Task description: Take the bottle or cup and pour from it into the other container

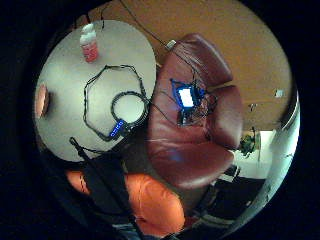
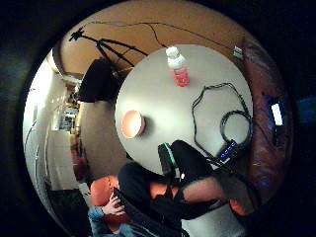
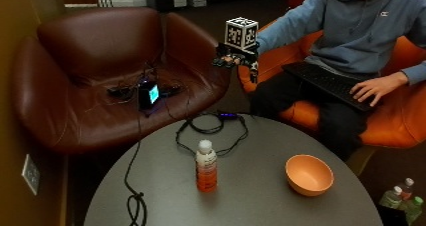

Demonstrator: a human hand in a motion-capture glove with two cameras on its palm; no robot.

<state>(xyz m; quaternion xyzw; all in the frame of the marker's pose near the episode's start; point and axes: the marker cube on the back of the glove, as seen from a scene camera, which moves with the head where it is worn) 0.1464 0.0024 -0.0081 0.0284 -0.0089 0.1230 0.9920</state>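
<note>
— Outside view first: where's the gloved right hand (image 3: 234, 61)?
— Raised at upper centre, well above the round table (image 3: 266, 206); whether its fingers are spread or curled can't be told, and it holds nothing.
— And the bottle (image 3: 206, 166)?
— Upright at lower centre, capped, pink liquid inside. The orange bowl (image 3: 309, 174) sits to its right, apart.

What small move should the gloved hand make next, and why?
Probably it should come down toward the bottle. The gloved right hand hangs raised above the far edge of the table, holding nothing. The bottle stands upright with its cap on, untouched, apart from the orange bowl. Nothing can be poured until the bottle is gripped.
</note>
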